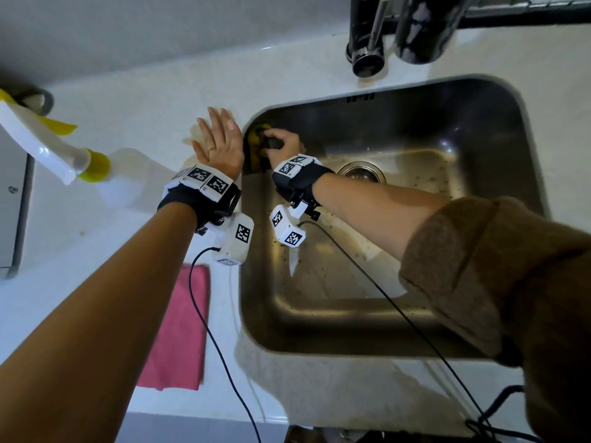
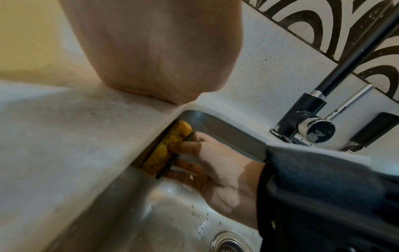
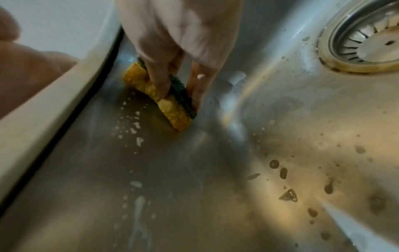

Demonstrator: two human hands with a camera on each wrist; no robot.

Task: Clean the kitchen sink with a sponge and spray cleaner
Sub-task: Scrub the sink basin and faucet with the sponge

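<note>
A steel sink is set into a white counter. My right hand grips a yellow sponge with a dark green scouring side and presses it against the sink's left wall near the far corner. In the right wrist view the fingers curl over the sponge; the left wrist view shows the same sponge pushed up under the rim. My left hand lies flat on the counter just left of the sink edge, fingers straight. The spray bottle, white with a yellow collar, stands at the left.
A black tap rises behind the sink. The drain strainer sits mid-basin, with water drops and brownish stains around it. A pink cloth lies on the counter near the front left. Cables trail from both wrists.
</note>
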